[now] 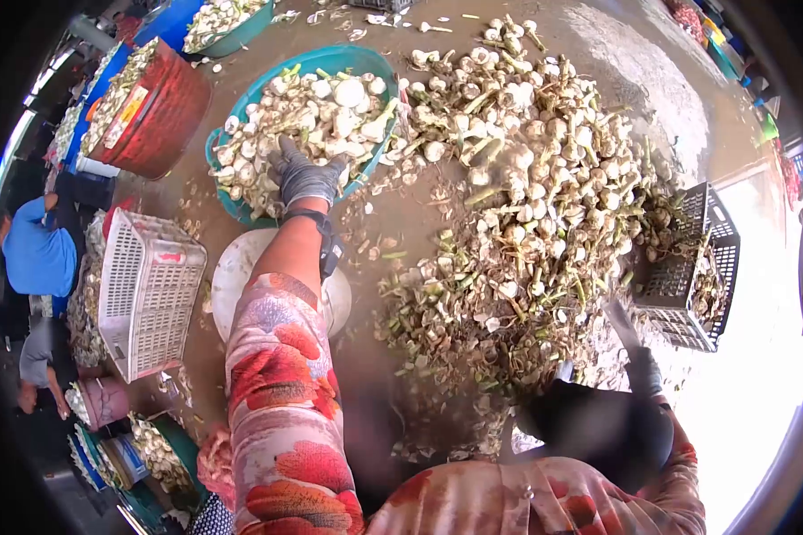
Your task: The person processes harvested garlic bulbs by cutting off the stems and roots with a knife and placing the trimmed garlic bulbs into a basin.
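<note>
My left hand (308,174), in a grey glove, reaches over a teal basin (385,73) heaped with garlic bulbs (317,111). Its fingers are spread over the bulbs, and no bulb shows in its grasp. At the lower right, my right hand (643,371), also gloved, is closed round a knife (623,325). The blurred blade points up and left, beside the lower right edge of a large pile of garlic with stems (544,178) on the floor.
A black crate (727,259) lies tipped right of the pile. On the left are a white crate (156,294), a red tub (174,107) of garlic and two people (40,250). A round white lid or stool (232,267) sits under my left forearm.
</note>
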Demonstrator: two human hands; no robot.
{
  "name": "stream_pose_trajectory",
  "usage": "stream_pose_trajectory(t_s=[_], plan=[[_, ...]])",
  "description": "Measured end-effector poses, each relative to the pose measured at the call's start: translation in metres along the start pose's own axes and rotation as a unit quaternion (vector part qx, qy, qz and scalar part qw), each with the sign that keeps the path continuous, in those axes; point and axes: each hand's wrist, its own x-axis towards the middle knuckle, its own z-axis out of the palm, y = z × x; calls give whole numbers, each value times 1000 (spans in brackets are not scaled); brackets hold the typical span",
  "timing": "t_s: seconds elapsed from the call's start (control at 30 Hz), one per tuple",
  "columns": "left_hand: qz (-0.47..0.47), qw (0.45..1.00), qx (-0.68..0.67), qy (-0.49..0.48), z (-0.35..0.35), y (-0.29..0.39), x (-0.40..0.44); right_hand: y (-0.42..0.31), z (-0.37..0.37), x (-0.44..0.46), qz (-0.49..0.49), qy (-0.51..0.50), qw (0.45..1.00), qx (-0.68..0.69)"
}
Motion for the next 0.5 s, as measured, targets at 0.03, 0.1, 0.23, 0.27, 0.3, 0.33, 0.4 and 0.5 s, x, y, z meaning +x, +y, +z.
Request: stream_pose_trajectory(t_s=[0.03,0.1,0.23,0.27,0.3,0.33,0.4,0.5], plan=[[4,1000,-3,4,18,-1,21,6,1,-3,26,-10,1000,-2],[-13,998,61,14,24,7,30,3,-10,-18,39,-15,999,32],[44,985,148,77,50,23,79,36,6,-16,-94,-51,988,-114],[71,979,172,81,49,27,92,30,6,-10,35,-52,996,-65],[71,979,175,82,49,32,104,23,10,-5,163,-49,985,-13],[95,971,198,94,47,36,115,54,34,-3,94,-14,995,1],[131,961,219,108,50,51,142,-12,-2,13,228,-12,963,142],[170,973,149,43,64,65,204,-20,-3,21,183,-7,979,85]])
